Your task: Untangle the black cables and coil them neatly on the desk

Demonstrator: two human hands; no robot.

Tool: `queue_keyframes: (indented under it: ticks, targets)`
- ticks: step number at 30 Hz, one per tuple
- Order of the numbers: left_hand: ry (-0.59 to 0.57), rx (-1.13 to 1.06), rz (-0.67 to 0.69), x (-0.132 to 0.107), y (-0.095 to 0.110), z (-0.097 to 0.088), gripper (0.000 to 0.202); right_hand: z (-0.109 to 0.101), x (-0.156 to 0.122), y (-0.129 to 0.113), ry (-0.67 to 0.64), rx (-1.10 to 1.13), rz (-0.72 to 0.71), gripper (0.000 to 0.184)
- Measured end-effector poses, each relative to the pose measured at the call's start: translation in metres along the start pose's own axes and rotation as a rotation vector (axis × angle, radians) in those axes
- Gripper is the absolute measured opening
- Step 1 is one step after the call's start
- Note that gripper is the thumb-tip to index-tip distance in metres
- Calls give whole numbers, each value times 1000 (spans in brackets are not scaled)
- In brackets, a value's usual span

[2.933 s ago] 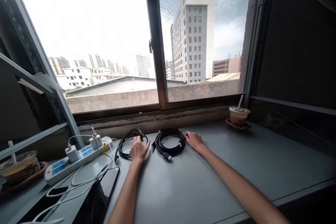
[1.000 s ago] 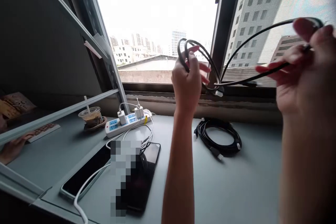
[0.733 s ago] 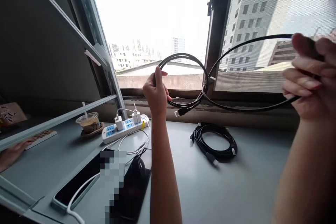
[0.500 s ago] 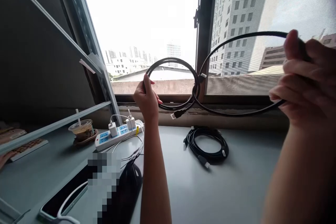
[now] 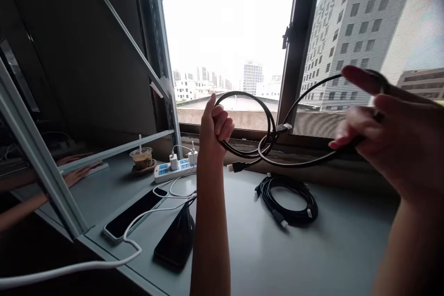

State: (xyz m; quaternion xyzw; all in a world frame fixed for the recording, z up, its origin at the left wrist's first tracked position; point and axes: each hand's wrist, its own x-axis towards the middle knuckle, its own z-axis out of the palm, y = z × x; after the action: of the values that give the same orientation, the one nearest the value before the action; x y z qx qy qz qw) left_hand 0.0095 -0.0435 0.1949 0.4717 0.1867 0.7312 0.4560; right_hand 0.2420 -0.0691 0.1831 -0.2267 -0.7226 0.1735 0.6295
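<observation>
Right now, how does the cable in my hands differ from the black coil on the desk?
The held cable hangs in the air; the coil lies on the desk. The held cable spreads into open loops; the coil packs many strands into one ring. Both are black and looped.

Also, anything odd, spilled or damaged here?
Nothing visibly spilled or damaged, the held black cable included. Slightly odd: a drink cup stands near the power strip, an awkward spot for liquid, and a white cable strays past the front edge of the desk.
</observation>
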Motion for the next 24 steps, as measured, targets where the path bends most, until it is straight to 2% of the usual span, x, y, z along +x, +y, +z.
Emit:
queue_keyframes:
  ticks: [3,5,8,11,13,15,21,24]
  targets:
    - [-46,11,14,-13,2,20,46,36,-3,-14,-166,157,144,47]
    - [-71,-10,40,-20,-2,31,42,51,-5,-14,-311,121,184,39]
    - [-86,-50,58,-27,-7,40,39,59,-8,-8,-479,-32,151,29]
    - [-46,-63,101,-30,-9,45,42,60,-9,-5,-505,-151,83,25]
    - [-3,-60,138,-31,-8,45,44,59,-8,-6,-416,-187,83,29]
    - [48,-45,175,-29,-7,43,44,58,-6,-8,-261,-148,80,35]
    - [204,7,286,-18,-2,21,44,46,1,-18,179,401,87,27]
    - [256,44,335,-12,-2,12,44,33,2,-24,375,509,128,24]
